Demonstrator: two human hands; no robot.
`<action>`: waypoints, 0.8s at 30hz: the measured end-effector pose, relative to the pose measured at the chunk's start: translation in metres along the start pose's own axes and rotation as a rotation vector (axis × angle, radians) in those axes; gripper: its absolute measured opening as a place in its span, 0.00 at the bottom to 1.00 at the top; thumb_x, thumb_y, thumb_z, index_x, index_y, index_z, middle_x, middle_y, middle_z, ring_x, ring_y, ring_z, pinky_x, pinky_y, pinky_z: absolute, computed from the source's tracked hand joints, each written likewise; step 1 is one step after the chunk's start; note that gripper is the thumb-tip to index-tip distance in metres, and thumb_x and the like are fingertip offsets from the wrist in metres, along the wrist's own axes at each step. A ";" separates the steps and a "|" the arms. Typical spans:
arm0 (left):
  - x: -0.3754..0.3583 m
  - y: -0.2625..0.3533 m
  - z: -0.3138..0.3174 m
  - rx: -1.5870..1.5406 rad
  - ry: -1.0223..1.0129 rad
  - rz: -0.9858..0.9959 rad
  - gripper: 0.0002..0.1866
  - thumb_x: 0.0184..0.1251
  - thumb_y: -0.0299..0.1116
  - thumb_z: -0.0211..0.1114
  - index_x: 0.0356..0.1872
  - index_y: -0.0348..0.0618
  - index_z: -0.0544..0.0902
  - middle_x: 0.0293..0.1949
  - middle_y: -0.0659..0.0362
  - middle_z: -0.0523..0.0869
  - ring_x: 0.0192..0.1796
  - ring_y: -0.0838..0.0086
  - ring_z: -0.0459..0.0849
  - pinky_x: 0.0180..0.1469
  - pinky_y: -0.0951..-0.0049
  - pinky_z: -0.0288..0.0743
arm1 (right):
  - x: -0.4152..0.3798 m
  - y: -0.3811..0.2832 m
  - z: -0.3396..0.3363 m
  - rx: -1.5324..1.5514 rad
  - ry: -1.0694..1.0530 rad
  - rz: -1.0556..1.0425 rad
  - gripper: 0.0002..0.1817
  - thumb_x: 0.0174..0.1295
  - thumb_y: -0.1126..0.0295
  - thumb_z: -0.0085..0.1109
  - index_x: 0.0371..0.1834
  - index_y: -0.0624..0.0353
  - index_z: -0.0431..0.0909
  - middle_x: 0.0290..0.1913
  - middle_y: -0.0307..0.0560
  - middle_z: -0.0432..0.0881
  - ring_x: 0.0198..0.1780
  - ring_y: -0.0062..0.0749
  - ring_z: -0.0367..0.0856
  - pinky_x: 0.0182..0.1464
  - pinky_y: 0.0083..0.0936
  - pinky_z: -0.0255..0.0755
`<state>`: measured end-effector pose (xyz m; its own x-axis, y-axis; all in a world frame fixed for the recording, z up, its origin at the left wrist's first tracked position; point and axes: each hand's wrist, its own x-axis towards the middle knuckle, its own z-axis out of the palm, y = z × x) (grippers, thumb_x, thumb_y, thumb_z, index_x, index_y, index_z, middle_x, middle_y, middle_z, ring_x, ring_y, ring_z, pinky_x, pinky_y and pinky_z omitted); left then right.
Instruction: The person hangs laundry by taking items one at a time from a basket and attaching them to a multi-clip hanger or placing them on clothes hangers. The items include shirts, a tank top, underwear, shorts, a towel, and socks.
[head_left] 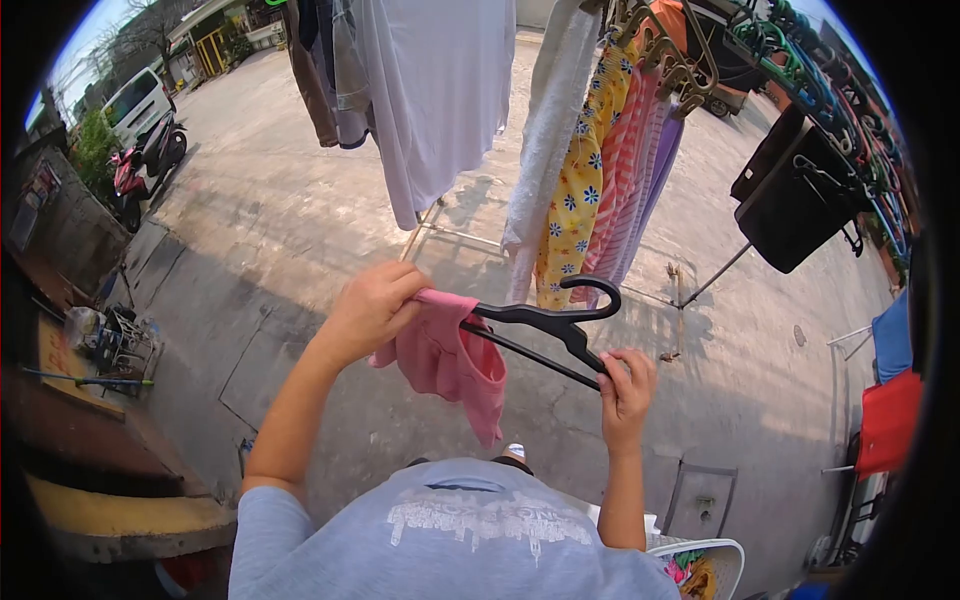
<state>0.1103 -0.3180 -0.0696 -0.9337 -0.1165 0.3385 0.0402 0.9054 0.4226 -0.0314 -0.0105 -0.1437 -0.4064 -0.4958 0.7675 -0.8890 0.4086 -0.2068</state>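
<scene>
A black plastic hanger (540,318) is held up in front of the chest, its hook pointing right. My left hand (375,312) is closed on a pink garment (440,350) where it lies over the hanger's left arm; the cloth hangs down from there. At the hanger's right end, my right hand (627,390) pinches the corner between thumb and fingers. The right half of the hanger is bare.
Ahead hang a white shirt (440,90), a yellow flowered cloth (580,190) and striped clothes on a rack. Many hangers (800,70) and a black bag (800,190) are at upper right. A laundry basket (735,560) stands at lower right.
</scene>
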 end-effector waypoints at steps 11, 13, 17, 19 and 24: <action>0.001 0.038 0.020 -0.222 0.127 -0.012 0.09 0.49 0.20 0.59 0.35 0.39 0.77 0.31 0.56 0.76 0.37 0.63 0.75 0.39 0.68 0.69 | -0.032 -0.055 0.049 0.190 0.278 -0.180 0.15 0.51 0.72 0.61 0.43 0.52 0.76 0.42 0.45 0.75 0.45 0.40 0.71 0.47 0.33 0.65; -0.006 0.038 0.020 -0.221 0.118 -0.037 0.09 0.50 0.22 0.59 0.35 0.40 0.78 0.31 0.57 0.76 0.38 0.62 0.76 0.39 0.67 0.70 | -0.008 -0.053 0.034 0.213 0.482 -0.008 0.16 0.50 0.69 0.63 0.44 0.50 0.75 0.42 0.44 0.75 0.43 0.38 0.72 0.49 0.35 0.61; -0.019 0.044 0.034 -0.170 0.066 -0.090 0.10 0.51 0.23 0.61 0.37 0.42 0.78 0.32 0.57 0.77 0.38 0.63 0.76 0.41 0.68 0.68 | 0.002 -0.021 0.026 0.218 0.072 0.375 0.13 0.52 0.68 0.63 0.41 0.51 0.76 0.39 0.44 0.77 0.41 0.35 0.73 0.48 0.32 0.59; -0.020 0.047 0.046 -0.078 0.077 -0.050 0.10 0.51 0.26 0.63 0.37 0.43 0.79 0.33 0.58 0.77 0.38 0.64 0.76 0.42 0.68 0.67 | -0.015 -0.012 0.036 0.429 -0.027 0.480 0.10 0.53 0.68 0.62 0.39 0.53 0.77 0.36 0.43 0.78 0.39 0.33 0.73 0.46 0.30 0.58; -0.021 0.051 0.076 0.091 0.142 0.073 0.08 0.53 0.33 0.64 0.35 0.46 0.81 0.35 0.61 0.80 0.39 0.67 0.78 0.42 0.67 0.67 | -0.032 -0.019 0.044 0.567 -0.082 0.622 0.08 0.53 0.68 0.61 0.35 0.55 0.79 0.31 0.39 0.78 0.35 0.32 0.71 0.44 0.26 0.56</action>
<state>0.1047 -0.2386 -0.1188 -0.8696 -0.0995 0.4836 0.0680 0.9460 0.3169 -0.0110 -0.0361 -0.1917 -0.8514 -0.3709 0.3708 -0.4603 0.1896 -0.8673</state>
